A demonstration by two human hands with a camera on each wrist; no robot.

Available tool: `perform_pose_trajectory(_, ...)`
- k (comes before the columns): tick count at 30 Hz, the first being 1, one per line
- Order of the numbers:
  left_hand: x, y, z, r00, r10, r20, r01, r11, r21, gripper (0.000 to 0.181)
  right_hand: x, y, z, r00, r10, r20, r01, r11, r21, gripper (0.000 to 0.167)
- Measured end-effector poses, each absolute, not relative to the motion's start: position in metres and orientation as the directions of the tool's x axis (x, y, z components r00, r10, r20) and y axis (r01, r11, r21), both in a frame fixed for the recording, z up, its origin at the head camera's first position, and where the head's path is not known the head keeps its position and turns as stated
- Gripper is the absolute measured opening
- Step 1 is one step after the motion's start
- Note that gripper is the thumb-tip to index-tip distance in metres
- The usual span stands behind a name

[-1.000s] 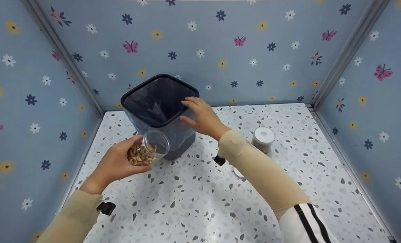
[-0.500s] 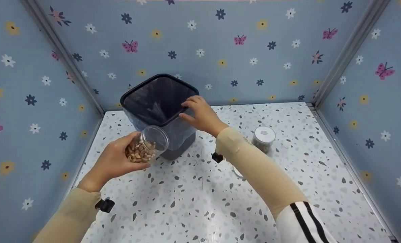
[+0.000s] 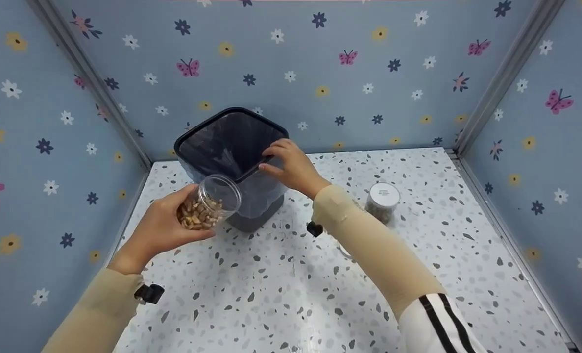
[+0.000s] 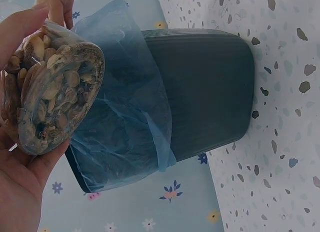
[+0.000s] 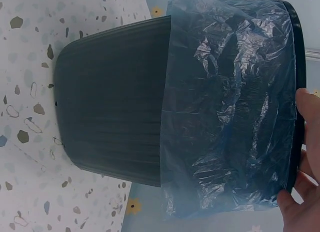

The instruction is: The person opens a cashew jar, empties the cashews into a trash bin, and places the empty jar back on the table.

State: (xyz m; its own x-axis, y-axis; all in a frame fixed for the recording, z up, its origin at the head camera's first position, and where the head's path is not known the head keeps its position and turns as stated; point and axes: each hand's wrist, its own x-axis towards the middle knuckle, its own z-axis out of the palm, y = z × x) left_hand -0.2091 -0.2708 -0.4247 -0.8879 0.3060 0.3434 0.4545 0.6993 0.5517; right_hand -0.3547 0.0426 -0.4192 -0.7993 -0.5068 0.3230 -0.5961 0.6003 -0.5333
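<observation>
My left hand [image 3: 161, 225] grips an uncapped clear plastic jar [image 3: 227, 196] around its side. Brown, nut-like pieces [image 3: 198, 215] fill its lower part. The jar tilts, its mouth just in front of the near rim of a dark trash bin [image 3: 253, 224]. Over the bin's rim is folded a thin bluish bag liner [image 5: 230, 106]. With my right hand [image 3: 296, 169] I hold the bin's right rim, fingers over the edge and thumb outside. The left wrist view shows the jar's base [image 4: 62, 99] packed with the same pieces.
A closed jar with a white lid [image 3: 383, 198] stands on the speckled table [image 3: 271, 294] to the right. A white round lid [image 3: 345, 251] lies partly hidden under my right forearm. Flower-patterned walls [image 3: 310, 63] enclose the table at the back and sides.
My left hand has moved the jar slightly up and to the left, nearer the bin's rim. The fingers of my right hand have curled a little more over the rim.
</observation>
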Motion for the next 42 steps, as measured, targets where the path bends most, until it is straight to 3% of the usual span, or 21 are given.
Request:
perform_pose_trajectory(17,-0.226,-0.278,-0.405,-0.866,0.283,0.411,0.483,0.682,0.549,0.093,-0.357,0.042,-0.42,-0.798,-0.497,0.339,-0.596,0.571,-0.565,0.041)
perform_pose_trajectory(42,-0.249,-0.293,-0.382,-0.894,0.241,0.379,0.414,0.767,0.49,0.092,-0.357,0.041,-0.421,-0.8,-0.491,0.345,-0.594,0.563,-0.574,0.041)
